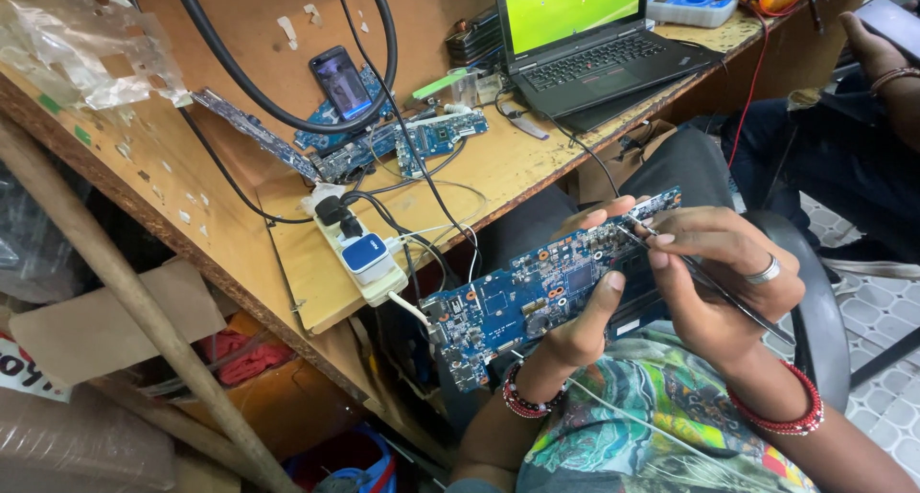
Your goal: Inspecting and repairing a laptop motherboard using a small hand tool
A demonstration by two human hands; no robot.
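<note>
head view: left hand (575, 325) holds a blue circuit board (537, 297) from below, thumb laid over the board's face near its middle, fingertips showing past the far edge. so the left grip is pinched on the board, which is up in the air above the person's lap, tilted, its long side running from lower left to upper right, just off the counter (479, 177) edge.

right hand (724, 273) w/ a ring on one finger, fingers pressed together around thin metal tweezers (671, 253); the tip sits on the board's upper right part, near a row of small components. can't tell if the tip grips anything, too small. both wrists wear red bead bracelets.

a white cable (407, 308) runs from the board's left end up twd a white power strip (359, 249) lying on the counter, w/ a black plug and a blue-and-white charger in it. further back on the counter: more blue boards (402, 138) w/ a phone (340, 81) lying on them, black cables looping over them, and an open laptop (589, 43) w/ a green screen. a blue meter (690, 6) sits beyond the laptop. crumpled clear plastic (77, 43) at the counter's far left.

another person's arm (886, 67) is at top right, well apart from the board.
</note>
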